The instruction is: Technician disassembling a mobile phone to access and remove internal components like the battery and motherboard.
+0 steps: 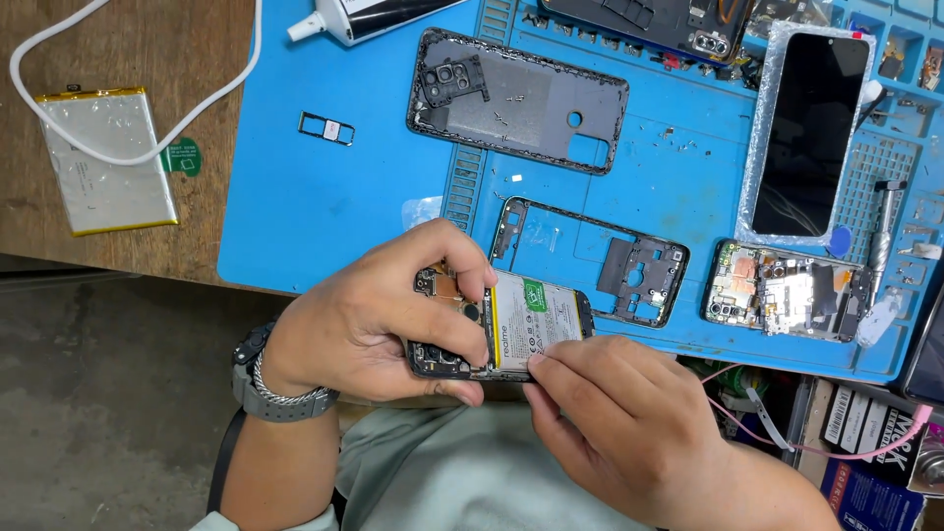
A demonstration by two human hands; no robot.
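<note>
My left hand (369, 320) grips the opened black phone body with its white battery (511, 329) just above the blue silicone mat's (295, 206) near edge, my right hand's (629, 423) fingertips pinch its lower rim, and too hard a pull, I judge, could bend the battery.

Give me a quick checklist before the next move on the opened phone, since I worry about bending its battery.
1. Left hand grips the opened phone firmly: ok.
2. Right hand fingertips at the battery lower edge: ok.
3. Battery flat, unbent: ok as far as visible.
4. Battery connector unplugged: cannot tell, thumb covers it.
5. Phone supported over the blue mat: not ok, held in the air at the mat's edge.
</note>
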